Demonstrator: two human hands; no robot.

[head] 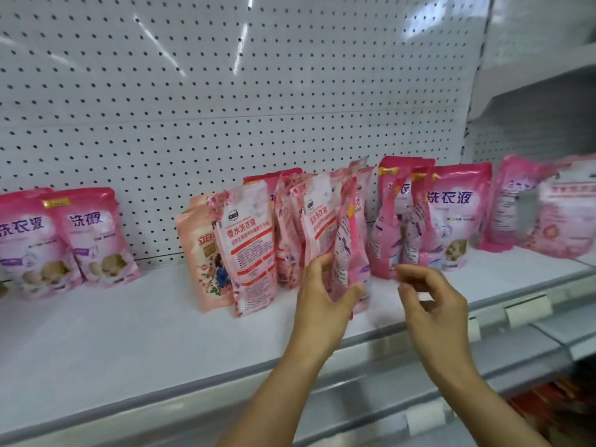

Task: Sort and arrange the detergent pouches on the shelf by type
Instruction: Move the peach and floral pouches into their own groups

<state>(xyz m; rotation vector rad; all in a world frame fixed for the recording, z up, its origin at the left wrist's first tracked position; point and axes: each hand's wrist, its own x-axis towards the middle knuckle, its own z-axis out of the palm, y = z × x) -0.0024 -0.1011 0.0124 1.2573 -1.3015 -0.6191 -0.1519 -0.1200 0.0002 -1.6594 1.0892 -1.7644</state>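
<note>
Pink detergent pouches stand in a loose row on a white shelf (135, 330). My left hand (322, 301) grips the lower part of a pink pouch (350, 250) seen edge-on in the middle cluster. My right hand (429, 298) hovers just right of it, fingers curled and apart, holding nothing. Two bright pink pouches (61, 240) stand at the far left. A peach floral pouch (206, 256) and a light pink rose-print pouch (251, 250) stand left of my hands. More bright pink pouches (451, 214) stand to the right.
A white pegboard back wall (225, 91) rises behind the pouches. Bare shelf lies between the left pair and the middle cluster. Clear price-tag holders (525, 309) run along the shelf's front rail. Blurred pink pouches (548, 211) continue at the far right.
</note>
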